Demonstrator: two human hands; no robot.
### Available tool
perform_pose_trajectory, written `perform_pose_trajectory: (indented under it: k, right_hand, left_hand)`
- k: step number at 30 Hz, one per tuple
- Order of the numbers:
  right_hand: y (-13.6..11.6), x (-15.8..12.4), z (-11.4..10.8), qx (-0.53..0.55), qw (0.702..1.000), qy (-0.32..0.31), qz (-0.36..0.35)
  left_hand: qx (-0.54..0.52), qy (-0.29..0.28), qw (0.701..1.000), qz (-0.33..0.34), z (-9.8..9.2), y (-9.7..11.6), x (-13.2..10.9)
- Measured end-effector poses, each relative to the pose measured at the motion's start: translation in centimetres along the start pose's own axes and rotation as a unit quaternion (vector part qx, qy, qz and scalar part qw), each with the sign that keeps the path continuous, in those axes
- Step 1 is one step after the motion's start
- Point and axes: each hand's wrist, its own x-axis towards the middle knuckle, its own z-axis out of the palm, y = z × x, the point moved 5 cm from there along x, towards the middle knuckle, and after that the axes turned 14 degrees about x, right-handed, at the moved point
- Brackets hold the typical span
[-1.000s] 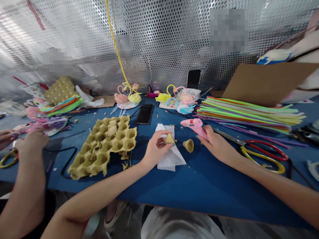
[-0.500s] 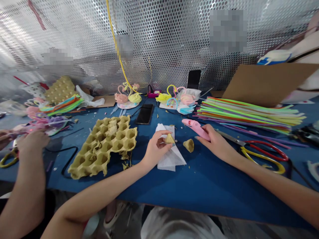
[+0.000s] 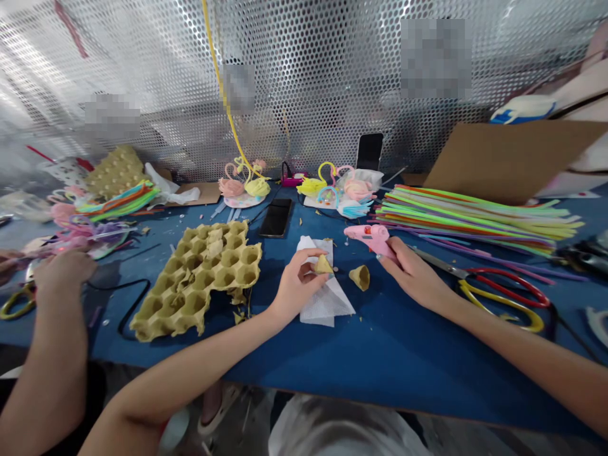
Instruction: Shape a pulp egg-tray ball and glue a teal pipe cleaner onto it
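Note:
My left hand (image 3: 295, 286) pinches a small yellow-green piece of egg carton (image 3: 323, 265) over a white tissue (image 3: 323, 286) on the blue table. My right hand (image 3: 412, 272) is closed on the handle of a pink glue gun (image 3: 370, 236) that lies on the table, nozzle to the left. A second cut carton cup (image 3: 360, 277) lies between my hands. The torn egg carton tray (image 3: 202, 272) sits to the left of my left hand.
Red and yellow scissors (image 3: 503, 293) lie by my right forearm, a fan of coloured pipe cleaners (image 3: 475, 218) behind them. A black phone (image 3: 275, 217), small craft swans (image 3: 244, 185) and a cardboard sheet (image 3: 503, 158) stand further back. Another person's hand (image 3: 64, 271) works at the left.
My right hand has turned the pink glue gun on the table, so its body again lies flat with the nozzle to the left. My left hand has stayed put.

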Motion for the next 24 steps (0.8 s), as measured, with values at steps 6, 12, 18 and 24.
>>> perform_pose_trajectory:
  k: [6, 12, 18, 24]
  right_hand:
    - [-0.28, 0.03, -0.15, -0.045, 0.998, 0.002, -0.045]
    - [0.09, 0.13, -0.03, -0.027, 0.999, 0.0, -0.034]
    - [0.29, 0.25, 0.25, -0.012, 0.999, -0.008, -0.03]
    - [0.55, 0.13, 0.48, -0.025, 0.999, -0.014, -0.016]
  left_hand:
    - [0.001, 0.003, 1.0, -0.001, -0.01, 0.05, 0.01]
    - [0.002, -0.001, 1.0, -0.001, -0.04, 0.22, -0.04]
    - [0.012, -0.002, 1.0, 0.001, -0.04, 0.22, -0.05]
    - [0.002, -0.006, 1.0, 0.001, 0.05, 0.27, -0.07]
